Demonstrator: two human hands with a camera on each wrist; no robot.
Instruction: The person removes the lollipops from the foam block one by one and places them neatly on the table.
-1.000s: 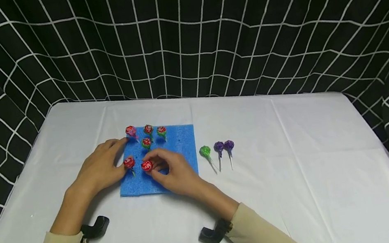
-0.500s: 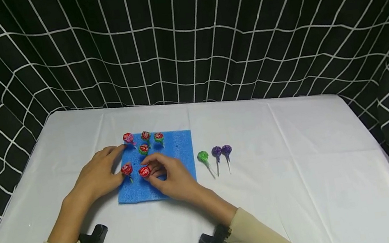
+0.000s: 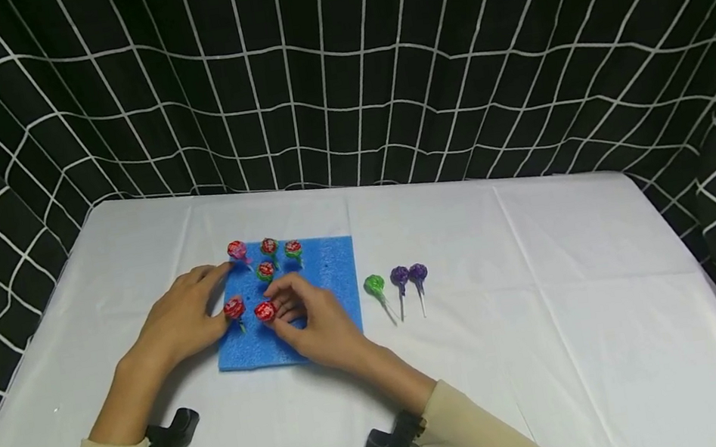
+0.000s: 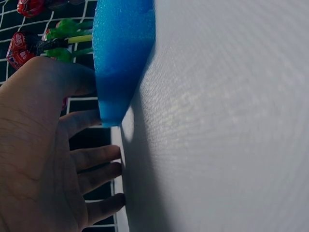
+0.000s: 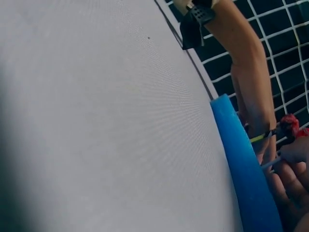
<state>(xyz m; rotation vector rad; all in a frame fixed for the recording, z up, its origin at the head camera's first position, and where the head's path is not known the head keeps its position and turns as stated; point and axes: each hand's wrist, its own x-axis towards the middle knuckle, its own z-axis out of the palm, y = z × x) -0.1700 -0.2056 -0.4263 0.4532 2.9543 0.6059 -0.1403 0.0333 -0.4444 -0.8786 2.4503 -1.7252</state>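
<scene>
A staged recording booth: grid-patterned curtains (image 3: 376, 60) surround a white-clothed table (image 3: 582, 299).

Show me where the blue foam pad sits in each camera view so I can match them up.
Head: blue foam pad lies left of centre, under both hands.
Left wrist: its edge runs down from the top, left of centre.
Right wrist: its edge runs along the lower right.
Shared landmark: the white tablecloth.

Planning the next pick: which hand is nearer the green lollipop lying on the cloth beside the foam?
Right. The right hand rests on the blue foam, just left of the green lollipop; the left hand sits at the foam's far left edge.
</scene>
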